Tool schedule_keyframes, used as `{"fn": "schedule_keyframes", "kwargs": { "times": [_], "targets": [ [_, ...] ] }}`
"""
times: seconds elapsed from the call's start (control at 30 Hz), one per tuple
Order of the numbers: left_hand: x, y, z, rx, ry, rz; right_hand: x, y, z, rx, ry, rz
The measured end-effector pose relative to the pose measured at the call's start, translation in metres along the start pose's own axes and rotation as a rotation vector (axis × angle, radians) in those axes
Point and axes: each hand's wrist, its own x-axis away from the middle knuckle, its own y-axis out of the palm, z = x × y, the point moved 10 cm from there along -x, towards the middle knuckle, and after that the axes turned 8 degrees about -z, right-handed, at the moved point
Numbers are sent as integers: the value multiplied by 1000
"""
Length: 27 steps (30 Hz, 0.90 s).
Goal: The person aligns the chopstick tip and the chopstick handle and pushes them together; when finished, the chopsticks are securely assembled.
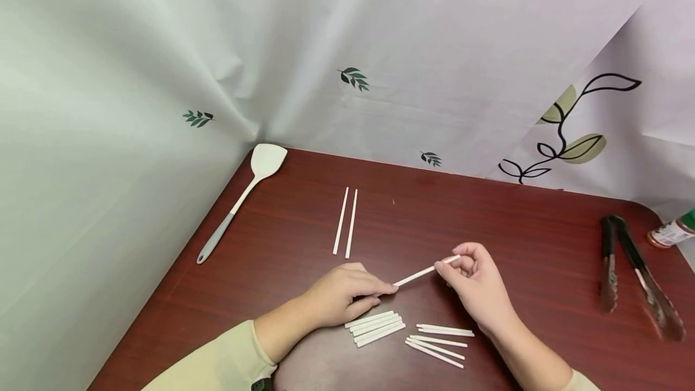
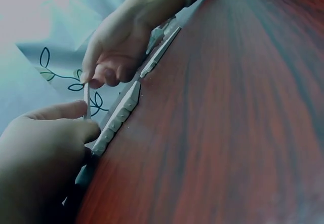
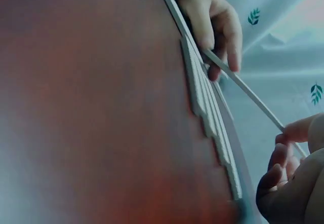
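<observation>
A thin white stick (image 1: 420, 275) slants between my two hands above the dark red table. My left hand (image 1: 347, 291) pinches its left end between thumb and fingers. At the other end, my right hand (image 1: 483, 291) grips it with thumb and fingertips, and the tip pokes out past them. The right wrist view shows the stick (image 3: 253, 97) spanning from hand to hand. Just below the left hand lies a close row of several white sticks (image 1: 376, 326). A looser, fanned group of similar sticks (image 1: 440, 343) is below the right hand.
Two more white sticks (image 1: 352, 225) lie side by side farther back. A white spatula (image 1: 242, 198) with a grey handle rests along the left edge. At the right are metal tongs (image 1: 635, 270) and a green-capped bottle (image 1: 673, 233). A patterned cloth (image 1: 391, 119) hangs behind the table.
</observation>
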Motion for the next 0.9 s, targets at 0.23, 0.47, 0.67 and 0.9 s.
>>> {"fn": "schedule_keyframes", "kwargs": {
  "times": [0.23, 0.47, 0.67, 0.9],
  "targets": [
    [0, 2, -1, 0, 14, 7, -35, 14, -5, 176, 44, -58],
    [0, 3, -8, -38, -47, 8, -68, 43, -15, 501, -33, -182],
    [0, 0, -8, -169, -105, -9, -88, 71, -12, 803, -26, -326],
    [4, -1, -16, -237, -193, 3, -104, 91, -12, 933, -36, -398]
  ]
}}
